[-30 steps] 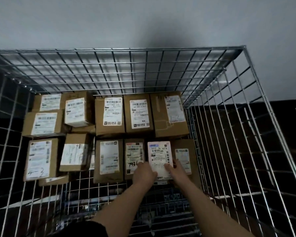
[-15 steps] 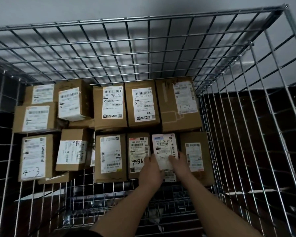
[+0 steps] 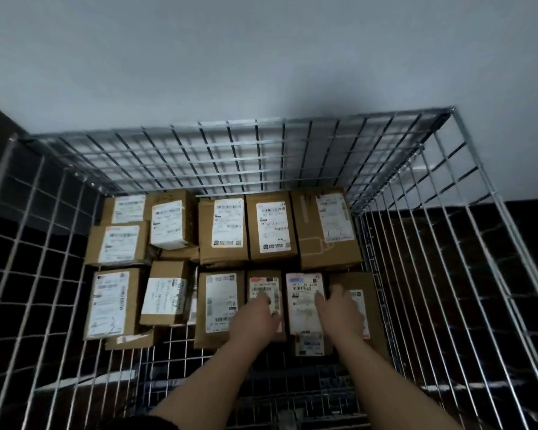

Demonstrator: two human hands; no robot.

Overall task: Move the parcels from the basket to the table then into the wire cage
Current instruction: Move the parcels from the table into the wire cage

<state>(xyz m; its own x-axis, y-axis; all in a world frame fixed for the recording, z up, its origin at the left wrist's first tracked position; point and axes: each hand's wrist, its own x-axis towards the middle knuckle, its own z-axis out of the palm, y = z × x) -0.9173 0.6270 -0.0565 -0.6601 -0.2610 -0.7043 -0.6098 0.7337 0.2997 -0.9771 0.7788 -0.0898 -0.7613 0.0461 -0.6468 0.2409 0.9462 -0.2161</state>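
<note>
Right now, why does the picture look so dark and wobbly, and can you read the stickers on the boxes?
Head view: the light is dim, so the floor beyond the silver wire cage looks black. The wide lens bends the cage bars outward. The white labels on the brown cardboard parcels are smeared, mostly unreadable. The left hand and right hand look soft. A faint shadow darkens the grey wall.

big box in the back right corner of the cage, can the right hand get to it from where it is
Probably yes: the right hand rests on the front row, and the big box sits just behind with its top uncovered and the wire cage open above.
</note>
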